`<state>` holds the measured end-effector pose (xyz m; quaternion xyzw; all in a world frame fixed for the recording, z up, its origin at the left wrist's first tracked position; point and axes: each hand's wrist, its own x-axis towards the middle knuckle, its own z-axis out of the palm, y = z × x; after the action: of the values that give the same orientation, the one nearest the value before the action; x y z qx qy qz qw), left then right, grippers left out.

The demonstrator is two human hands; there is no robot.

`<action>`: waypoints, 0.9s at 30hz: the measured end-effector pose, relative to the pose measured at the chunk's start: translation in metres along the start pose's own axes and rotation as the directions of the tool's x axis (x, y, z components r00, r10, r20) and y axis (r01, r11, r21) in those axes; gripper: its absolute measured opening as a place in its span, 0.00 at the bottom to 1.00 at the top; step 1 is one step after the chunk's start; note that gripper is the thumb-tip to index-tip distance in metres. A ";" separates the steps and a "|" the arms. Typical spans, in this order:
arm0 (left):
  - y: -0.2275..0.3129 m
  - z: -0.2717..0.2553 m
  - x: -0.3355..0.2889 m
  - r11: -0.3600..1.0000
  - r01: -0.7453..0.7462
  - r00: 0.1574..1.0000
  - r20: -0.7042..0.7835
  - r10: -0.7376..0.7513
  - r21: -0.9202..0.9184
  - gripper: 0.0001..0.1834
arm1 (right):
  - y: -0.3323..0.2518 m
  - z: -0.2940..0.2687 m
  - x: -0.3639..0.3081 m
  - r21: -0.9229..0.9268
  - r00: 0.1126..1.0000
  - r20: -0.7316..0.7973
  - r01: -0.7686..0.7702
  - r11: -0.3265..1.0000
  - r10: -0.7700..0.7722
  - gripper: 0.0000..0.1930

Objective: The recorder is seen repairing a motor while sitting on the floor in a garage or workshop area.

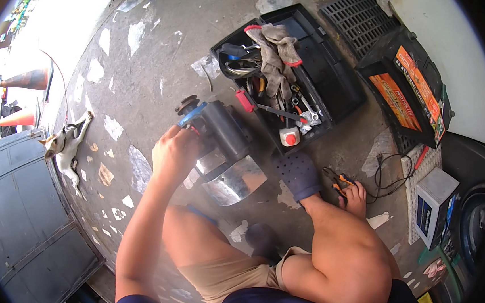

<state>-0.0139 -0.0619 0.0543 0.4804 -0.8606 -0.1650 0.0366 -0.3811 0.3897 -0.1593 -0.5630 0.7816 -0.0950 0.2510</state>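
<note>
Motor (pixel 226 132) sits on the floor (pixel 143 72), pulley (pixel 187 104) attached, work seemingly unfinished; left hand (pixel 175 153) curls beside it, right hand (pixel 356 199) touches orange-handled pliers (pixel 341 180); whether either grips, I cannot tell.

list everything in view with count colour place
Machine: one, grey-silver, centre
Toolbox: one, black, upper centre
Tools: many, mixed colours, in toolbox
Gloves: apparently two, grey, on toolbox
Pliers: one, orange-black, by right hand
Cable: one, black, right of pliers
Grate: one, black, upper right
Case: one, black-orange, right
Carton: one, white-blue, right
Dog: one, white-brown, left
Cones: two, orange, far left
Gate: one, grey, lower left
Left hand: one, bare, on machine
Right hand: one, bare, at pliers
</note>
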 end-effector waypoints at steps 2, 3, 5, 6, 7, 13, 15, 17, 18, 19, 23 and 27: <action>0.000 0.006 0.000 0.999 0.033 0.999 -0.016 -0.033 0.010 0.05 | -0.001 0.001 -0.001 -0.001 1.000 -0.001 0.000 1.000 0.000 0.21; -0.001 0.010 -0.002 0.995 0.093 0.995 -0.045 -0.092 0.018 0.06 | -0.002 0.002 -0.001 0.000 1.000 -0.002 0.002 1.000 -0.002 0.21; -0.003 0.019 -0.004 0.988 0.154 0.986 -0.075 -0.151 0.029 0.07 | -0.003 0.002 0.000 0.006 1.000 -0.003 0.005 1.000 -0.005 0.21; -0.002 0.025 -0.003 0.983 0.168 0.978 -0.134 -0.157 0.073 0.07 | -0.002 0.002 0.000 0.009 1.000 -0.003 0.003 1.000 -0.003 0.21; -0.002 0.027 -0.003 0.976 0.184 0.968 -0.192 -0.159 0.117 0.07 | -0.002 0.002 -0.001 0.013 1.000 -0.004 0.002 1.000 -0.002 0.21; -0.007 0.014 -0.022 0.997 -0.037 0.952 -0.307 0.016 -0.063 0.06 | -0.006 -0.005 0.000 0.005 0.999 -0.038 0.008 1.000 -0.008 0.20; -0.014 0.011 -0.022 0.990 -0.141 0.952 -0.276 0.135 -0.001 0.10 | -0.012 -0.010 0.003 0.036 0.999 -0.047 -0.003 0.999 0.005 0.20; -0.015 0.006 -0.019 0.955 -0.257 0.950 -0.144 0.277 0.147 0.12 | -0.019 -0.017 0.008 0.030 0.997 -0.076 0.008 1.000 -0.006 0.18; -0.015 0.006 -0.017 0.954 -0.257 0.954 -0.114 0.276 0.152 0.12 | -0.023 -0.022 0.011 0.013 0.994 -0.105 0.020 1.000 -0.018 0.15; -0.016 0.006 -0.015 0.954 -0.259 0.954 -0.112 0.277 0.152 0.12 | -0.024 -0.024 0.012 -0.005 0.990 -0.134 0.031 1.000 -0.031 0.13; -0.010 -0.001 -0.007 0.933 -0.313 0.947 -0.022 0.322 0.179 0.11 | -0.025 -0.023 0.009 0.004 0.993 -0.118 0.017 1.000 -0.017 0.14; -0.007 0.008 -0.008 0.981 -0.182 0.978 -0.090 0.187 0.061 0.06 | -0.030 -0.019 0.008 0.016 0.995 -0.099 0.007 1.000 -0.005 0.15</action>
<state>-0.0057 -0.0567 0.0450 0.4066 -0.9028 -0.1153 0.0800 -0.3679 0.3695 -0.1321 -0.5579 0.7906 -0.1297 0.2163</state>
